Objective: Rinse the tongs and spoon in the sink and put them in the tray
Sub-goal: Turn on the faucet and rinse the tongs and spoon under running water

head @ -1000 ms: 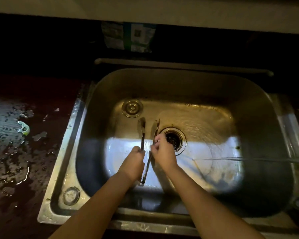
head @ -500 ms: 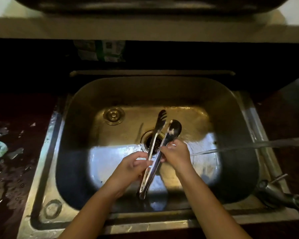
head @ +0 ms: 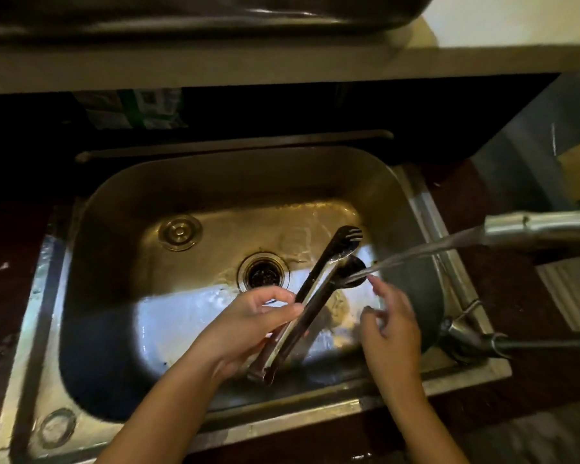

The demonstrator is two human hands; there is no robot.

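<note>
Over the steel sink point(head: 91, 209), my left hand point(head: 248, 326) grips a pair of metal tongs point(head: 310, 299) by the handle end, with the two arms squeezed together. The forked tip point(head: 347, 236) and the round spoon-like tip point(head: 352, 269) point up and right. A water stream point(head: 412, 254) from the tap spout point(head: 536, 229) lands on the round tip. My right hand point(head: 390, 326) hovers just right of the tongs, fingers apart, holding nothing. I see no separate spoon and no tray.
The drain point(head: 263, 272) sits mid-basin, with a round cap point(head: 180, 232) to its left. The tap base and lever point(head: 466, 333) stand on the sink's right rim. A wet dark counter point(head: 4, 296) lies left. A ledge point(head: 282, 65) and a dark metal basin point(head: 181, 15) are above.
My right hand has let go of the tongs and moved right. The tongs have swung right, their tip now under the water stream. The view has shifted, showing the tap spout.
</note>
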